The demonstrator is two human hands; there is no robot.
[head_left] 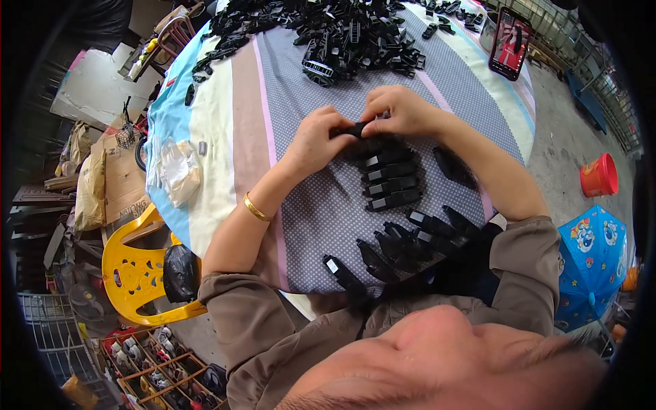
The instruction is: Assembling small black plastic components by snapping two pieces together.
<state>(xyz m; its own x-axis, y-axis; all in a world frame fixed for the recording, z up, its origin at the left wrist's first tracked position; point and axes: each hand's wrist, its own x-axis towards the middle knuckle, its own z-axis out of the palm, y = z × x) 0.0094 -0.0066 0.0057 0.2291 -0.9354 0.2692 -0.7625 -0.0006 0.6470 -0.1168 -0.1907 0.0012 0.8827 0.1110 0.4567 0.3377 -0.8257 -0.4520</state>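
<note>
My left hand (318, 141) and my right hand (403, 115) meet over the table, each pinching an end of a small black plastic part (354, 130). Fingers hide much of this part, so its exact kind cannot be made out. Just below the hands lies a neat row of similar black pieces (393, 184), side by side. One more dark piece (454, 167) rests beside my right forearm. Along the near table edge lie several longer black pieces (384, 254), some partly in shadow. A large loose heap of black plastic parts (348, 41) covers the far side.
A striped, dotted cloth (301, 225) covers the table. At the far right a phone (510, 44) stands upright with its screen lit. A clear plastic bag (179, 171) lies at the left edge. Around the table are a yellow chair (123, 273), a red bucket (598, 176) and a blue umbrella (592, 266).
</note>
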